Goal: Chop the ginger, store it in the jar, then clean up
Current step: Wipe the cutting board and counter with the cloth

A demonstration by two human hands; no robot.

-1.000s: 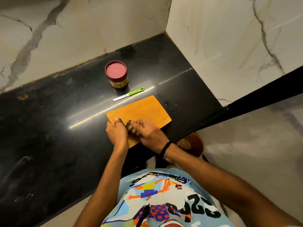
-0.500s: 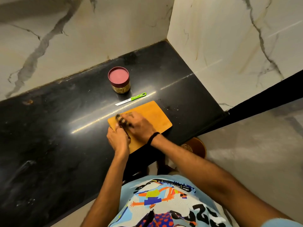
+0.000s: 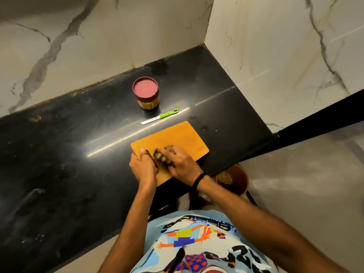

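An orange cutting board [image 3: 177, 136] lies on the black counter [image 3: 59, 154] near its front edge. My left hand [image 3: 143, 168] grips the board's near left edge, thumb on top. My right hand [image 3: 179, 164] presses a dark scrub pad [image 3: 158, 154] onto the board's left part, fingers curled over it. Behind the board lies a knife [image 3: 160, 119] with a green handle, its blade pointing left. Further back stands the jar [image 3: 146, 93], shut with a maroon lid and holding something pale. No loose ginger shows on the board.
Marble walls close the counter at the back and the right. A few crumbs [image 3: 215, 130] lie right of the board. Below the counter's front edge sits a round brown dish [image 3: 236, 178] holding scraps. The counter stretches far to the left.
My right hand slid the pad up to the board's far left corner, then back toward me. My left hand kept its hold on the board's edge.
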